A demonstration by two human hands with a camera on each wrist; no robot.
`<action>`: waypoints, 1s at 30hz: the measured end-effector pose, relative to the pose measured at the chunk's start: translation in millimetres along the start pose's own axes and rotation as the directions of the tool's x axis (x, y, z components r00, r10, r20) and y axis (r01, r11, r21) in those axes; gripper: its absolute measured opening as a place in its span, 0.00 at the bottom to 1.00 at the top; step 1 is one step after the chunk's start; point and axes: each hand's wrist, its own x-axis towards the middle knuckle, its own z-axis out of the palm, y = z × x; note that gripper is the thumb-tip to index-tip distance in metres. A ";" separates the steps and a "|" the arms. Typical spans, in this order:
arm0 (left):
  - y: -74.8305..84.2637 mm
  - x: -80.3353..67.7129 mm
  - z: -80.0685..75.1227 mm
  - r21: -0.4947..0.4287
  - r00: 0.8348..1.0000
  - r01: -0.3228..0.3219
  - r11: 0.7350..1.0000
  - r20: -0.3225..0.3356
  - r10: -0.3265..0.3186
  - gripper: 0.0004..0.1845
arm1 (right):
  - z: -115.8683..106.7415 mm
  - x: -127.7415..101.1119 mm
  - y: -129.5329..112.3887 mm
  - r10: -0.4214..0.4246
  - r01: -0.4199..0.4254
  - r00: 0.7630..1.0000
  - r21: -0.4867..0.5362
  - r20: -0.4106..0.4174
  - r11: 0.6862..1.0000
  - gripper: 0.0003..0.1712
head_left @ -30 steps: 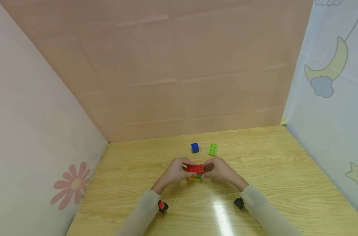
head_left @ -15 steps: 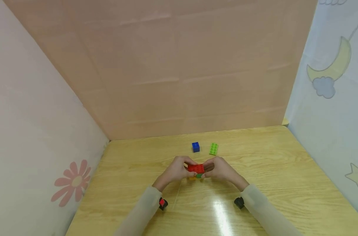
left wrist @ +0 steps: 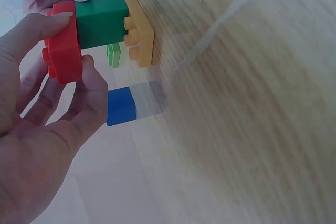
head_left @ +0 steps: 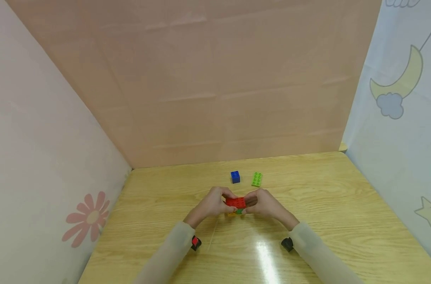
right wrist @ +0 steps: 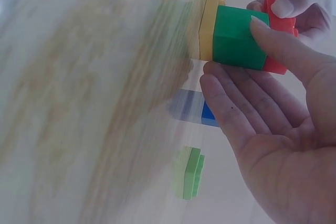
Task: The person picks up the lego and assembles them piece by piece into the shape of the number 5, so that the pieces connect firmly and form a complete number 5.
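Low over the table, both hands meet at a small stack of toy building bricks. On top is a red brick (head_left: 236, 202), its studs facing up. Under it sits a green brick (left wrist: 102, 19), and a yellow-orange flat brick (left wrist: 140, 30) forms the base. My left hand (head_left: 214, 203) pinches the red brick between thumb and fingers. Thumb on the green brick's near face, my right hand (head_left: 266, 204) grips the stack from the other side; its fingers reach behind and below, partly hidden in the head view. The base appears to rest on the table.
Behind the hands stand a blue brick (head_left: 235, 177) and, to its right, a flat light green brick (head_left: 256, 179). A brown sheet (head_left: 215, 98) rises at the table's (head_left: 158, 205) back edge. Printed cloth walls flank both sides.
The head view has shifted very slightly. Both hands keep the same hold on the stack, and the loose bricks stay where they were.
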 end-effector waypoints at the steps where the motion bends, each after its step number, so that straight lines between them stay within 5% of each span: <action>1: 0.0 0.5 -0.7 0.001 1.000 -0.005 1.000 0.001 0.005 0.15 | 0.0 0.3 -0.3 0.001 -0.001 1.000 0.000 -0.003 1.000 0.17; 30: 2.2 -3.0 -4.5 0.104 0.994 -0.111 0.988 0.011 0.110 0.15 | 3.9 3.2 -5.8 0.000 0.000 1.000 -0.031 -0.009 1.000 0.13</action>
